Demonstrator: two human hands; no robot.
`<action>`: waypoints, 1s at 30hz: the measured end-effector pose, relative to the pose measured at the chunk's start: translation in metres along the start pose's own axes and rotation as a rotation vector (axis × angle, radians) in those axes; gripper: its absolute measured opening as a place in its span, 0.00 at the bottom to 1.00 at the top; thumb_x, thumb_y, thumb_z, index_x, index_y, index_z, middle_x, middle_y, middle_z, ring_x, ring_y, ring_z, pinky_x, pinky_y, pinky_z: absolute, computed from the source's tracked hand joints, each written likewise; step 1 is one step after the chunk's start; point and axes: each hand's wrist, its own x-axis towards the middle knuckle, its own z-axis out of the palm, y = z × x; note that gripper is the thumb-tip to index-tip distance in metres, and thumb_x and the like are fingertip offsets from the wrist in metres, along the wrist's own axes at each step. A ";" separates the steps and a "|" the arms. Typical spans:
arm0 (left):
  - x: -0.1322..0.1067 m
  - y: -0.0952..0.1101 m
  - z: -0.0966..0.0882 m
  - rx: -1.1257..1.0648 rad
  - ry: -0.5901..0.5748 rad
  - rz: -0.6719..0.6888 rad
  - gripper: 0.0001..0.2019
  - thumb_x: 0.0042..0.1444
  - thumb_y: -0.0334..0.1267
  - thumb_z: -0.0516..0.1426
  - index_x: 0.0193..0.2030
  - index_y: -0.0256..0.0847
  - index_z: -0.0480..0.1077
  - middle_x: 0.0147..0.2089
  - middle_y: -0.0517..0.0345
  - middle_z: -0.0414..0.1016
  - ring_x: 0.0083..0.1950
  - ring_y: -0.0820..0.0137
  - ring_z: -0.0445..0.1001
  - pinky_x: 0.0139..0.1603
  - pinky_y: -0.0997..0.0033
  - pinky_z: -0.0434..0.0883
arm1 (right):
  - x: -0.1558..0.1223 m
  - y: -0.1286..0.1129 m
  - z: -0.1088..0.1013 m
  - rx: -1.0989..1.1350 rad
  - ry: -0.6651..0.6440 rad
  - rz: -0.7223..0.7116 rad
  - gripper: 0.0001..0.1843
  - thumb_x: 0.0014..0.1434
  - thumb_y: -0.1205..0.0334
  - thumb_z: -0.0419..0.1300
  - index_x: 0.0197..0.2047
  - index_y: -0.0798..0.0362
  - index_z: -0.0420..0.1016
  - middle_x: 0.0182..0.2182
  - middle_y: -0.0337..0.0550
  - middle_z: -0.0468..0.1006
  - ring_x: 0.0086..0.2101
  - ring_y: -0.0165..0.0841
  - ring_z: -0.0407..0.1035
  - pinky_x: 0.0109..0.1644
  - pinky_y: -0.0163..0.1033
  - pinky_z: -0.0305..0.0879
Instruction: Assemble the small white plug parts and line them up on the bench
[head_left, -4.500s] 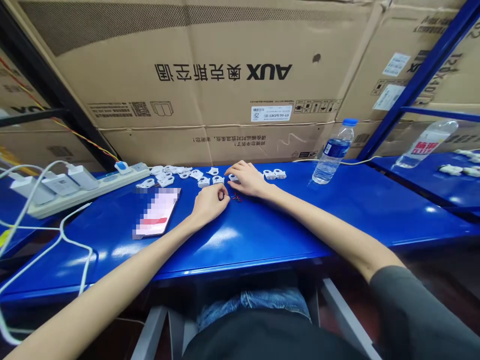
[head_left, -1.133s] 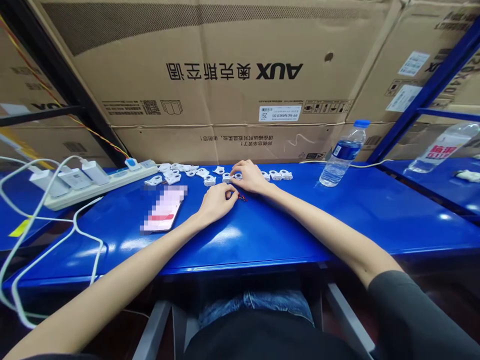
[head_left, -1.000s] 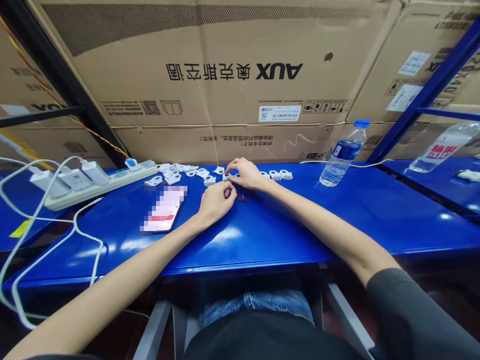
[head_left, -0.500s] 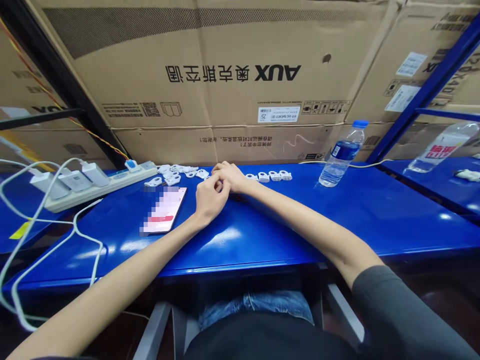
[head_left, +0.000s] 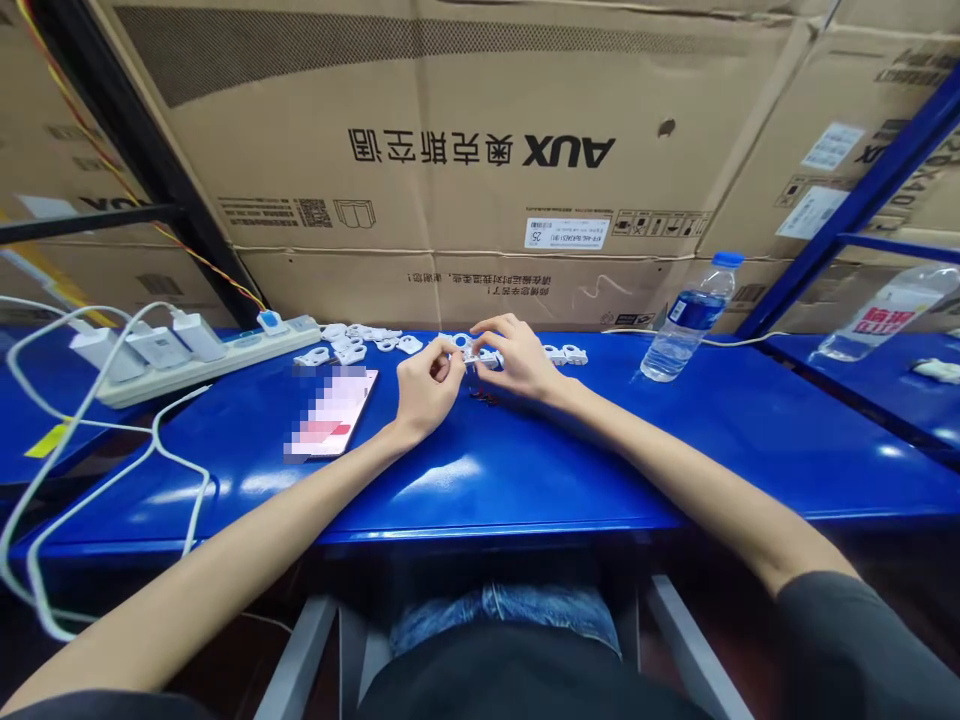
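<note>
My left hand [head_left: 429,392] is closed in a pinch, with its fingertips on a small white plastic piece with a ring [head_left: 463,343]. Facing it, my right hand [head_left: 519,362] has thumb and fingers apart, arched around the other side of that piece; any touch is too small to make out. Just below the fingertips lie several tiny dark red and black bits [head_left: 484,397]. More white ringed pieces [head_left: 574,355] line up to the right, partly covered by the right hand. A loose pile of similar white pieces [head_left: 350,350] lies to the left.
A phone [head_left: 335,412] lies left of my left hand. Behind it runs a power strip [head_left: 217,362] with plugged-in chargers and white cables [head_left: 161,440]. A water bottle [head_left: 688,322] stands at right, and another bottle [head_left: 885,315] leans beyond the blue post. Large cartons [head_left: 480,200] back the blue table [head_left: 600,470].
My right hand has drawn back to the right and its fingers have spread, uncovering the white piece and the dark bits. The left hand stays in its pinch. The view has shifted slightly.
</note>
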 end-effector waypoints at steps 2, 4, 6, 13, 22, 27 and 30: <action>0.000 0.001 0.000 -0.005 -0.025 -0.010 0.10 0.64 0.41 0.55 0.32 0.42 0.70 0.22 0.68 0.56 0.24 0.74 0.57 0.32 0.71 0.61 | -0.017 -0.001 -0.016 -0.059 -0.005 -0.023 0.06 0.66 0.62 0.61 0.46 0.49 0.78 0.58 0.48 0.78 0.58 0.44 0.67 0.62 0.52 0.63; -0.001 0.001 0.001 0.000 -0.064 -0.030 0.10 0.64 0.41 0.55 0.32 0.42 0.70 0.22 0.67 0.57 0.24 0.73 0.58 0.33 0.71 0.62 | -0.033 -0.002 -0.029 -0.109 0.002 -0.023 0.07 0.66 0.64 0.60 0.46 0.47 0.78 0.58 0.48 0.79 0.58 0.46 0.67 0.62 0.54 0.63; -0.001 0.001 0.002 -0.011 -0.106 -0.045 0.09 0.63 0.41 0.55 0.34 0.42 0.71 0.22 0.67 0.58 0.25 0.73 0.59 0.34 0.71 0.62 | -0.044 0.000 -0.038 -0.143 0.031 -0.015 0.07 0.66 0.64 0.60 0.45 0.47 0.79 0.57 0.49 0.80 0.57 0.46 0.68 0.60 0.55 0.64; -0.004 -0.002 0.006 -0.012 -0.311 -0.029 0.07 0.60 0.41 0.58 0.42 0.42 0.74 0.23 0.69 0.59 0.26 0.73 0.62 0.36 0.72 0.63 | -0.049 -0.001 -0.044 -0.175 -0.009 0.012 0.09 0.66 0.64 0.61 0.47 0.47 0.80 0.58 0.49 0.79 0.58 0.47 0.68 0.60 0.57 0.65; -0.002 -0.005 0.007 0.031 -0.307 -0.038 0.07 0.59 0.41 0.59 0.37 0.41 0.76 0.22 0.69 0.58 0.26 0.74 0.61 0.35 0.72 0.62 | -0.044 -0.015 -0.042 -0.172 -0.029 -0.048 0.10 0.68 0.63 0.59 0.48 0.46 0.81 0.59 0.48 0.79 0.60 0.47 0.67 0.62 0.58 0.63; -0.002 -0.004 0.007 0.032 -0.289 -0.043 0.07 0.58 0.41 0.59 0.35 0.41 0.76 0.22 0.69 0.58 0.26 0.74 0.61 0.36 0.72 0.62 | -0.042 -0.019 -0.040 -0.181 -0.043 -0.045 0.10 0.68 0.63 0.59 0.48 0.46 0.81 0.59 0.48 0.78 0.60 0.47 0.67 0.63 0.57 0.62; -0.002 -0.002 0.006 0.004 -0.270 -0.035 0.06 0.57 0.40 0.59 0.33 0.41 0.75 0.21 0.69 0.57 0.26 0.74 0.60 0.36 0.72 0.62 | -0.042 -0.019 -0.039 -0.180 -0.034 -0.024 0.10 0.68 0.64 0.59 0.48 0.46 0.81 0.59 0.48 0.79 0.59 0.48 0.67 0.63 0.57 0.62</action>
